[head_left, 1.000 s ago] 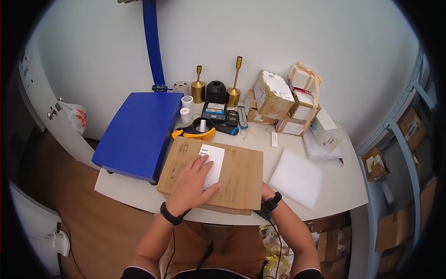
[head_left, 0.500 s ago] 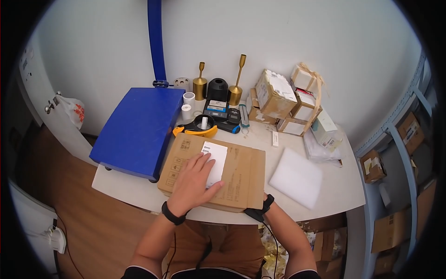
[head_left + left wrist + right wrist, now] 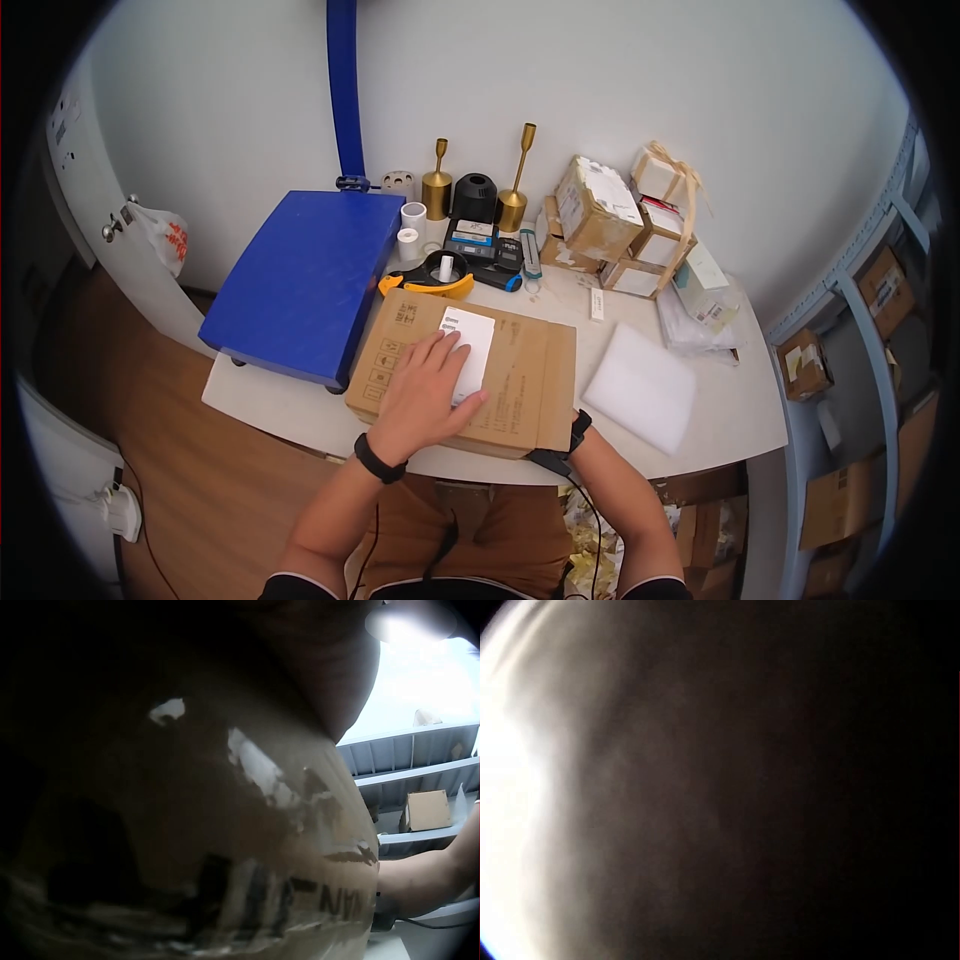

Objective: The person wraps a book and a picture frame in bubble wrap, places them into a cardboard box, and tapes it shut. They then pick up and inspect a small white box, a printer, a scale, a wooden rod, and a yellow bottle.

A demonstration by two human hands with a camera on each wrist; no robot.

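A brown cardboard box point(image 3: 510, 385) with printed symbols lies at the table's near edge. On its top is a flat white rectangular piece point(image 3: 475, 340) with small dark print. My left hand point(image 3: 425, 385) rests palm down over this white piece, fingers extended and the thumb spread to the right. The right forearm point(image 3: 612, 470) reaches to the box's near right corner, where the box hides the hand. Close up in the left wrist view are a dark, taped cardboard surface point(image 3: 247, 817) and part of the hand point(image 3: 337, 667). The right wrist view is dark and blurred.
A blue platform scale point(image 3: 300, 275) stands left of the box. Behind the box are a yellow-handled tape dispenser point(image 3: 430, 285), white rolls point(image 3: 410, 240) and gold candle holders point(image 3: 512, 205). Stacked cartons point(image 3: 600, 215) stand at the back right, with white foam sheeting point(image 3: 642, 388) nearer.
The right wrist has moved slightly in toward the box's near right corner, and its hand is more hidden. My left hand stays on the white piece. The head view has shifted a little.
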